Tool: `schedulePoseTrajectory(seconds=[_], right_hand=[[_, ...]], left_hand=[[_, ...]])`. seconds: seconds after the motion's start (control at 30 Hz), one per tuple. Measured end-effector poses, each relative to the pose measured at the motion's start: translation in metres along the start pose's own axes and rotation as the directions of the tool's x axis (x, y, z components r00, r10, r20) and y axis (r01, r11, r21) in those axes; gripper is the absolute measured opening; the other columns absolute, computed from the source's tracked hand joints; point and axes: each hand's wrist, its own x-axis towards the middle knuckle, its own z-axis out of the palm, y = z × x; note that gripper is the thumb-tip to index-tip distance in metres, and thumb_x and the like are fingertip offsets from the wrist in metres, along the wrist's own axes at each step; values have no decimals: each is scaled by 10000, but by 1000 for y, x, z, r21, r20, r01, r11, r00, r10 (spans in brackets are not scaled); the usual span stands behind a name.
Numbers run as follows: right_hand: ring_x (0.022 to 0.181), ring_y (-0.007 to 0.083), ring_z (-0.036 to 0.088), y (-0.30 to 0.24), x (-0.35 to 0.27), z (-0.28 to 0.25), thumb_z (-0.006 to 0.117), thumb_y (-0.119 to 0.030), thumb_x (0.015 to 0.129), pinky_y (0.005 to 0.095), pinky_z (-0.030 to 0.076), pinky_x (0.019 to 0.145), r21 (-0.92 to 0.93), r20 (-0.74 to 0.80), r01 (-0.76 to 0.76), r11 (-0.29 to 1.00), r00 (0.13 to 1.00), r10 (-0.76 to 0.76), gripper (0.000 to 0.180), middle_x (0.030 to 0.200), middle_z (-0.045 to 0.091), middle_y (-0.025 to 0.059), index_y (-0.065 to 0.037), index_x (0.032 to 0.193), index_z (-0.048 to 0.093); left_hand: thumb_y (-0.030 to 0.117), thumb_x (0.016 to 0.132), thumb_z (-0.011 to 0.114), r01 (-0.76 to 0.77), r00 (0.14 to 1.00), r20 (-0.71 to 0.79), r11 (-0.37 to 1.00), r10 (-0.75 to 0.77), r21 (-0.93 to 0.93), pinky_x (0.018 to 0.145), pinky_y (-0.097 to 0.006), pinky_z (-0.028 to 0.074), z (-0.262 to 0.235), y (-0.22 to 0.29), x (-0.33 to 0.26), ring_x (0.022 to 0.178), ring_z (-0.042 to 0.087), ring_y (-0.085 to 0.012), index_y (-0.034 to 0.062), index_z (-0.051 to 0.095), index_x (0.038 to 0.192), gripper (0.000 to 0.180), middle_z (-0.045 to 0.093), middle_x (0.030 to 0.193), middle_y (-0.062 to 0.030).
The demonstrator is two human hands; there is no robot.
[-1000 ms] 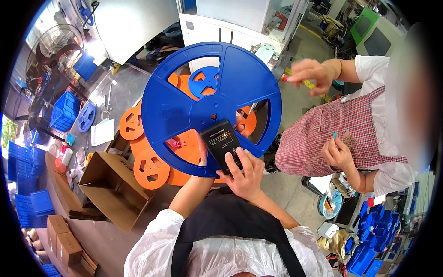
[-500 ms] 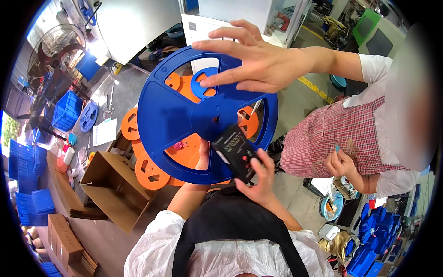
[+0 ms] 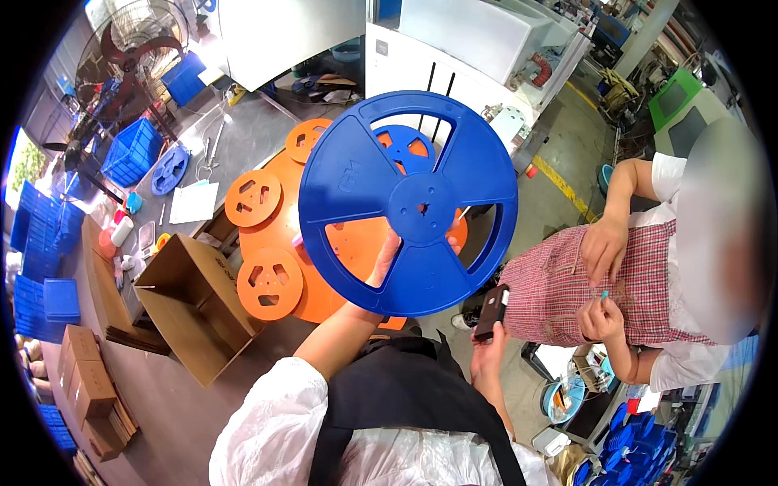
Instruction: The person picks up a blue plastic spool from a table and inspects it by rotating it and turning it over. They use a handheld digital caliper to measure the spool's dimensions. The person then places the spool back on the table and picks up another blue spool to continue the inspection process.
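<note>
Since half a second ago the co-worker's hand [image 3: 604, 247] has left the blue reel [image 3: 408, 202], and the right hand [image 3: 489, 352] has dropped away with the black handheld device [image 3: 492, 311], gripped at its lower end. Only the left hand [image 3: 387, 263] carries the reel now — grip closed from behind near the hub, thumb showing through a lower window. Held so near its centre, the reel may tip or slip onto the orange reels [image 3: 270, 279] on the desk [image 3: 243, 130].
</note>
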Motion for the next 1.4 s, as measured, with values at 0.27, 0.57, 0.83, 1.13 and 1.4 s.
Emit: schedulePoseTrajectory(seconds=[0.27, 0.57, 0.83, 1.13, 1.4], right_hand=[[809, 183, 551, 54, 25, -1, 649, -348, 871, 312, 431, 620, -281, 31, -317, 906, 940, 339, 671, 1063, 541, 80, -112, 1377, 275], [1229, 320, 458, 194, 128, 11, 690, -358, 839, 421, 380, 1027, -675, 273, 119, 728, 957, 97, 715, 1327, 462, 175, 3, 1362, 363], [1175, 365, 475, 240, 184, 44, 751, -135, 755, 447, 386, 1002, -704, 708, 700, 124, 705, 38, 669, 1280, 481, 202, -46, 1331, 423], [1129, 286, 522, 248, 208, 79, 665, -145, 865, 377, 420, 969, -737, 544, 445, 510, 837, 56, 514, 1270, 511, 159, -20, 1310, 441], [989, 153, 554, 47, 118, 126, 523, -91, 956, 280, 442, 894, -351, 340, 488, 799, 862, -376, 273, 1159, 582, 82, -19, 1219, 532]], left_hand=[[624, 920, 417, 30, 999, -42, 993, -35, -115, 1037, -486, 429, -21, 3, -8, 1163, 546, -290, 109, 212, 1500, 803, 389, 1444, -179], [659, 915, 377, 4, 906, -417, 989, -66, -148, 995, -510, 439, -61, 17, -50, 1099, 560, -331, 101, 256, 1490, 810, 410, 1417, -210], [561, 964, 384, -126, 783, -622, 983, 15, -135, 929, -491, 495, -86, 25, -97, 1093, 572, -344, 82, 283, 1475, 707, 445, 1351, -250], [569, 952, 404, -171, 763, -642, 982, 83, -77, 923, -487, 502, -99, 25, -109, 1091, 566, -354, 77, 285, 1472, 726, 418, 1374, -272], [544, 918, 504, -62, 786, -601, 986, 145, 157, 926, -455, 507, -66, 30, -82, 1082, 578, -318, 78, 272, 1475, 762, 460, 1354, -237]])
